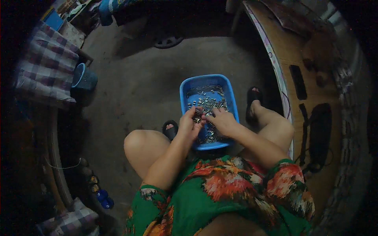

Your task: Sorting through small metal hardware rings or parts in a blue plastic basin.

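Observation:
Between my knees stands a blue plastic basket (232,92) with a rounded rectangular rim. Inside lie many small, shiny metal cylinders (212,102), spread thickest across the middle. My left hand (190,125) is over the basket's left side, palm turned up and fingers curled around several of these cylinders. Close against it, my right hand (223,122) reaches in from the right, palm down. Its fingers are bent together at the left fingertips, and whatever they pinch is too small to make out.
A wooden bench or board (297,114) with dark objects on it runs along the right. At left stand a blue bin (84,76) and a checked cloth (47,65). A dark round object (168,42) lies on the far floor. Blue items (104,198) sit lower left.

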Action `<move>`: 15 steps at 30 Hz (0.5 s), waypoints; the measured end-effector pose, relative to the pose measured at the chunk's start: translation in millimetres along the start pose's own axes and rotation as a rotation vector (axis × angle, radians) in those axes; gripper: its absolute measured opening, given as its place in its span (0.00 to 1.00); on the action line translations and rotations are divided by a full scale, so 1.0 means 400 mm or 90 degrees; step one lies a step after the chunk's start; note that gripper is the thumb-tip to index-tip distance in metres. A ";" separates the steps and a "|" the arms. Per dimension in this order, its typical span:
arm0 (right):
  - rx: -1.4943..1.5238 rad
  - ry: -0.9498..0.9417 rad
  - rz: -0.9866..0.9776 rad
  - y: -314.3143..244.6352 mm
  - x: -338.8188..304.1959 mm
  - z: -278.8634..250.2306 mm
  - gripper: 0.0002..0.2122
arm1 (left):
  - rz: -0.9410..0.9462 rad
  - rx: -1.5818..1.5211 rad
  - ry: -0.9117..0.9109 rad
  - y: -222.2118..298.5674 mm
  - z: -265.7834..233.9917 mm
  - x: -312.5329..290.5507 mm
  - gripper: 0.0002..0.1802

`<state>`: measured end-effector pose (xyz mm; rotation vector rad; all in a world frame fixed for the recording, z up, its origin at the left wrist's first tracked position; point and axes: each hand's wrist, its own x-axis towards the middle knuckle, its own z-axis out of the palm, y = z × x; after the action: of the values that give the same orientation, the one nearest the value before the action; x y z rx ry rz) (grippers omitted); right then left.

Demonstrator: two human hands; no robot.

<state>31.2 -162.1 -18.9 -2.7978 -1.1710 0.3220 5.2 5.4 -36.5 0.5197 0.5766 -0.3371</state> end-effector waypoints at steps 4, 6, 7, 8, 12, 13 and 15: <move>-0.001 0.010 -0.073 -0.001 0.016 -0.001 0.12 | 0.006 -0.008 0.020 0.003 0.012 0.000 0.14; 0.012 0.031 -0.086 0.005 0.023 0.024 0.10 | 0.002 -0.012 0.016 0.001 0.011 0.006 0.14; 0.011 0.034 -0.084 0.005 0.028 0.046 0.10 | -0.003 -0.018 0.015 0.000 0.007 0.010 0.14; 0.017 0.035 -0.070 0.004 0.033 0.065 0.09 | -0.004 -0.016 0.012 -0.001 0.008 0.011 0.14; 0.114 0.070 0.000 0.002 0.038 0.068 0.06 | 0.001 -0.006 -0.010 0.002 -0.003 0.015 0.15; 0.222 0.024 0.058 0.010 0.042 0.056 0.06 | 0.002 0.001 -0.009 0.003 0.003 0.015 0.16; 0.469 -0.036 0.191 0.042 0.059 0.057 0.07 | -0.003 -0.005 -0.014 0.004 0.017 0.015 0.16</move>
<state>53.8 -157.2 -47.4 -2.2889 -0.4748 0.6926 13.4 1.9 -34.7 0.5075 0.5583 -0.3443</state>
